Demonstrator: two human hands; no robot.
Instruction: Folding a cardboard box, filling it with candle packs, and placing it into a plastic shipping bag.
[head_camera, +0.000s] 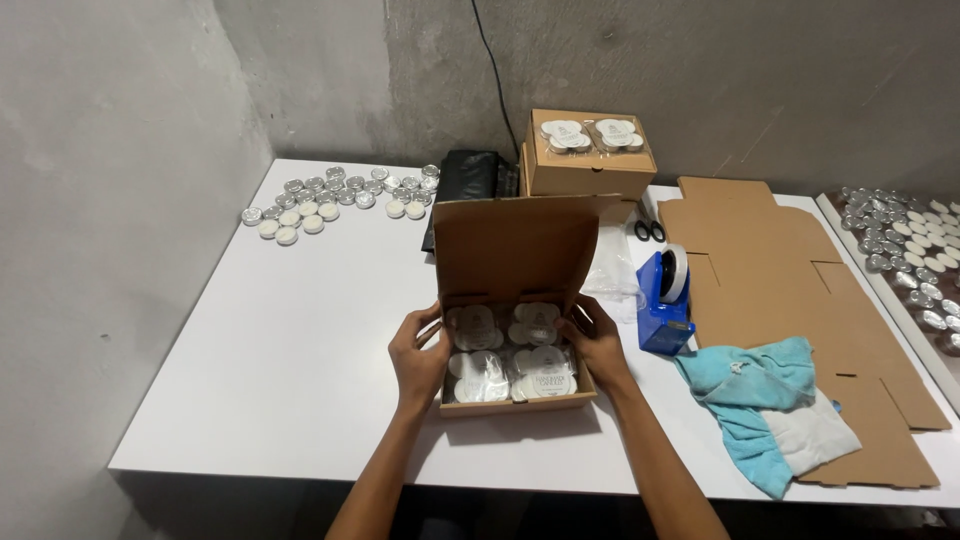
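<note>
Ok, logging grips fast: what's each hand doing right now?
Left hand: gripping the left side of the open cardboard box.
Right hand: gripping its right side.

An open brown cardboard box (512, 330) sits near the front edge of the white table (300, 360), about midway along it, its lid standing up at the back. In it lie four clear packs of white tealight candles (512, 362), two in front, two behind. The left hand (418, 362) is at the box's left wall, the right hand (597, 345) at its right wall. Behind the box, by the back edge, stands a closed brown cardboard box (587, 165) with two packs on top. Loose silver-cupped tealights (335, 195) lie toward the back left corner. Right of the open box stands a blue tape dispenser (664, 300); further right, flat brown cardboard sheets (790, 270) with a crumpled light-blue cloth (775, 400) on their front part.
</note>
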